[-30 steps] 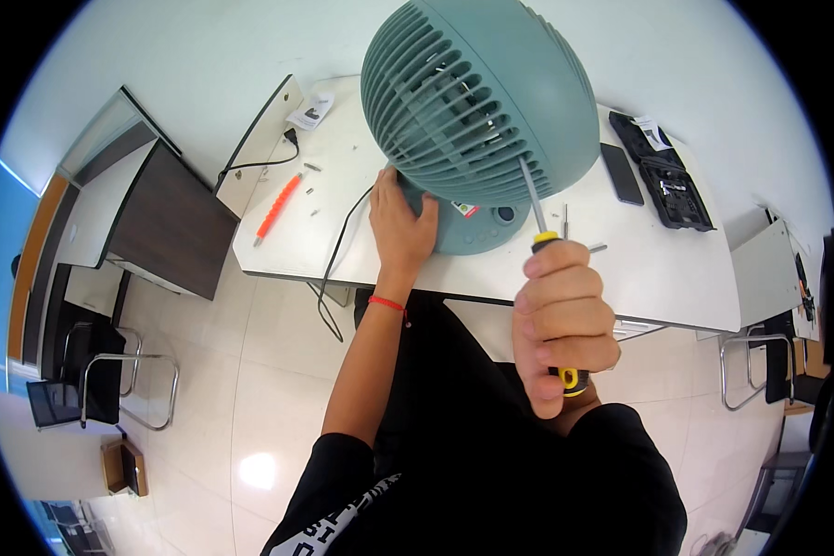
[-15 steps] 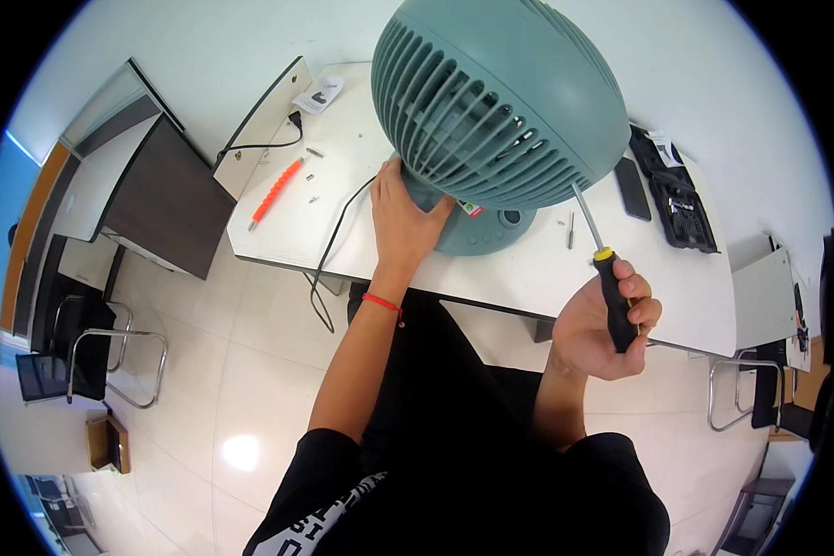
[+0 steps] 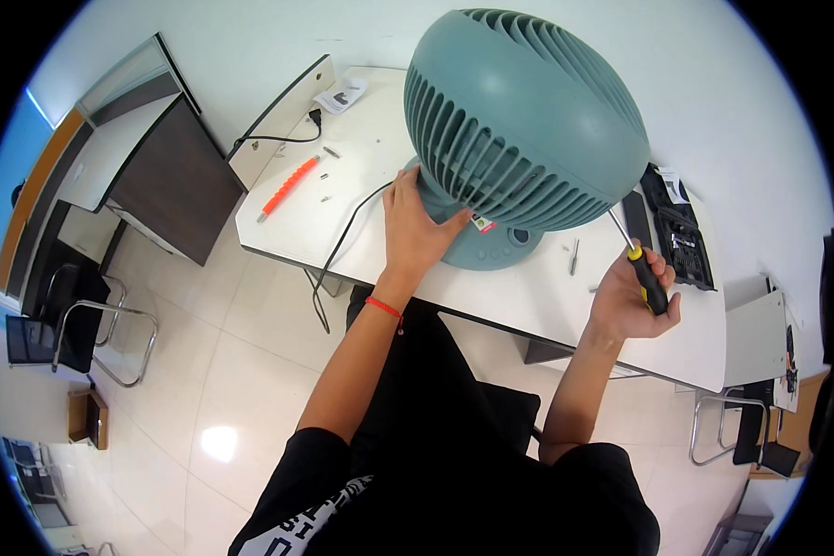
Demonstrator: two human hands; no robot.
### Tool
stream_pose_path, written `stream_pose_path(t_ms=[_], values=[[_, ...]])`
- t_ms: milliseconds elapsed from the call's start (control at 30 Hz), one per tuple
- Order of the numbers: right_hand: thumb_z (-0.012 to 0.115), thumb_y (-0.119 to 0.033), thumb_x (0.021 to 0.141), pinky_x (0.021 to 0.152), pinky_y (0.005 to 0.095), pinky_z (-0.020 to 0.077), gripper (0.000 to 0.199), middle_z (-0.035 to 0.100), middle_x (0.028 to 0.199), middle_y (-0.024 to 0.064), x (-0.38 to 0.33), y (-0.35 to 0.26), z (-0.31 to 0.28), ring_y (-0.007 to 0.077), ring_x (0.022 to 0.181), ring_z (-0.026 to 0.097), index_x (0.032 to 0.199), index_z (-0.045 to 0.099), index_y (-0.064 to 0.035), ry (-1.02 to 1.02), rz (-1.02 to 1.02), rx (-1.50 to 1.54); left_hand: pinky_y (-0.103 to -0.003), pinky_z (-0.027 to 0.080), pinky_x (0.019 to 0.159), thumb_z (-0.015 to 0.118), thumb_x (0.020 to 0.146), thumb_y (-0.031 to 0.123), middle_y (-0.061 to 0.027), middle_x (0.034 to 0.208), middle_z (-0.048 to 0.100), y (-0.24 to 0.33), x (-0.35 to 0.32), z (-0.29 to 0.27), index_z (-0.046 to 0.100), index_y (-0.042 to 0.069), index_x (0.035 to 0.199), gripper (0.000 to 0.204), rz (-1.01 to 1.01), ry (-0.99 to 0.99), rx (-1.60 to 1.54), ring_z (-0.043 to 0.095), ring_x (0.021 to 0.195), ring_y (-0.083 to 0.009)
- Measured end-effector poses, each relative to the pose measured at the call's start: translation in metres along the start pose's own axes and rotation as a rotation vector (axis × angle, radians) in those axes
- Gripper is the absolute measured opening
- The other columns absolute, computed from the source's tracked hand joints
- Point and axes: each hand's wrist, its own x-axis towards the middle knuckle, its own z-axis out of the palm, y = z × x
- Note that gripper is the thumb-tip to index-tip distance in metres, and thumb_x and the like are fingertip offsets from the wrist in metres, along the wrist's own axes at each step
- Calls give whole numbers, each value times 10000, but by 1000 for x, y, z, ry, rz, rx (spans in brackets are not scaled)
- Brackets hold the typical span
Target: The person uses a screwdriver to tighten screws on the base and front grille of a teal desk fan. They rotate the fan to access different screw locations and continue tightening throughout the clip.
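Left hand: the hand (image 3: 415, 227), at centre, is wrapped round the neck of the fan, thumb toward the base, fingertips hidden behind it.
Right hand: the hand (image 3: 621, 301), right of centre, is curled around a screwdriver (image 3: 654, 287) by its black-and-yellow handle; the shaft slants up-left to the grille's lower edge, whether touching a screw I cannot tell.
Fan: the green fan (image 3: 537, 120) fills the upper centre, directly above and between both hands, its head tilted over its round base (image 3: 486, 252).
Desk: the white desk (image 3: 537, 296) carries a small metal bit (image 3: 574, 258) between the hands, below the fan.
Left of the fan: a black cord (image 3: 345, 232), an orange-handled tool (image 3: 289, 188) and a leaflet (image 3: 341, 95).
Right of the fan: a black open case (image 3: 684, 243).
Background: a dark cabinet (image 3: 176, 176), upper left; a chair (image 3: 79, 320), left edge.
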Motion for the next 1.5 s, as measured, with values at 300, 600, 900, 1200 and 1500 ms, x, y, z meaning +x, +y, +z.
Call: stream_pose_path(t_ms=[300,600,900,1200,1500], values=[[644,-380,1001,1013,465,477,312,638,1026,108,49,-11,-25,279,1035,615,990,630,-69,196,253,-79,-559,366,1234,960,788,369,-274,1521,515,-6,-2,3,414,-114,1542,1049,93,25,79,391,1486,-511],[603,-203,957,727,381,419,180,542,784,48,160,9,-19,210,733,467,821,546,-100,227,287,-164,-538,364,1208,941,765,332,-298,1523,499,-10,-2,9,421,-115,1514,1015,146,92,108,435,1396,-479],[650,-177,896,630,351,446,174,569,767,58,256,45,-18,217,700,514,795,523,-114,280,393,-411,-552,362,1221,938,762,345,-316,1562,472,-4,-2,6,389,-118,1548,1065,89,57,80,418,1427,-499],[625,-160,935,616,365,478,204,548,716,67,330,83,54,227,640,524,790,495,-101,151,515,-704,-557,381,1211,929,776,400,-290,1540,522,-8,-2,8,448,-91,1549,1035,95,72,84,425,1448,-513],[628,-157,981,618,343,551,197,563,733,69,372,125,135,204,654,580,844,507,-84,-111,612,-914,-565,407,1210,942,787,394,-259,1540,537,-10,-1,9,405,-103,1599,1093,118,57,104,422,1474,-525]])
